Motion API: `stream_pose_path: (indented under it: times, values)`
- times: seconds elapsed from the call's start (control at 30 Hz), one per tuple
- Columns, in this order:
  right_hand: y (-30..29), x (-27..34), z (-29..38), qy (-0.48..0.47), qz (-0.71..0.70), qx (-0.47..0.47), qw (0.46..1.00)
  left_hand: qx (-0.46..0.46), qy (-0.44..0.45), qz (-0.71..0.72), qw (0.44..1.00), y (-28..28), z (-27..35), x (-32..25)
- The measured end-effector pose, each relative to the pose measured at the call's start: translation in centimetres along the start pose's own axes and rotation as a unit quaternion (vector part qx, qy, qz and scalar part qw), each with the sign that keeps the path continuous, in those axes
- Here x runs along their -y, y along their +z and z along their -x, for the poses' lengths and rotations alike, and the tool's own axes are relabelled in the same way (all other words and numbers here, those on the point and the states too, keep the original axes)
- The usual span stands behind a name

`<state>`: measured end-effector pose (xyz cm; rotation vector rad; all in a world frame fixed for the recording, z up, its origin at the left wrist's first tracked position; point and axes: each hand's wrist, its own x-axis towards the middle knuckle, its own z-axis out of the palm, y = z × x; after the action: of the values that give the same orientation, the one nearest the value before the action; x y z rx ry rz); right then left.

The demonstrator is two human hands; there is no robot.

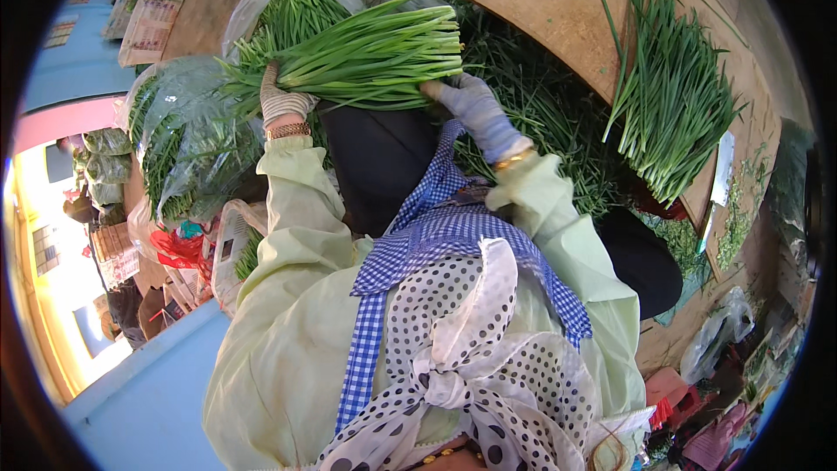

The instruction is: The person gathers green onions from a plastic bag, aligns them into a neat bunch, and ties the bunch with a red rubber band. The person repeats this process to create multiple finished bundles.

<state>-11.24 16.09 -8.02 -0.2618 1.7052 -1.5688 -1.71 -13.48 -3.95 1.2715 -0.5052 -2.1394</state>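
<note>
A large bunch of green garlic chives [379, 59] lies sideways over my knee, its pale cut ends towards the right. My left hand [282, 101], in a striped knit glove, holds the leafy end with the thumb up against the near side; its other fingers are hidden beneath. At the lower corner of the cut ends is my right hand [474, 108], in a greyish-blue glove with bare fingertips. Those fingertips are blurred and touch or nearly touch the stems; whether they pinch any is unclear. Loose dark-green chives [556, 124] heap up beyond my right hand.
A wooden board [556, 19] at the right bears another chive bunch [677, 91], with a metal blade [722, 170] by its edge. Chives in clear plastic bags [189, 124] stand at the left, beside a white plastic basket [229, 261]. An empty-looking plastic bag [716, 340] lies lower right.
</note>
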Motion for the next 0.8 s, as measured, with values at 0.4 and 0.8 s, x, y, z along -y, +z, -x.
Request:
stream_pose_path:
  times: [0.4,0.8]
  values:
    - [-1.2,-4.5,1.6,-0.16,0.055,-0.255,0.952,0.076,0.027,-0.003,0.997,-1.1,-0.2,0.9]
    - [-1.5,-1.5,2.4,0.051,-0.125,0.018,0.991,0.098,0.056,0.013,0.993,-1.6,-1.1,0.9]
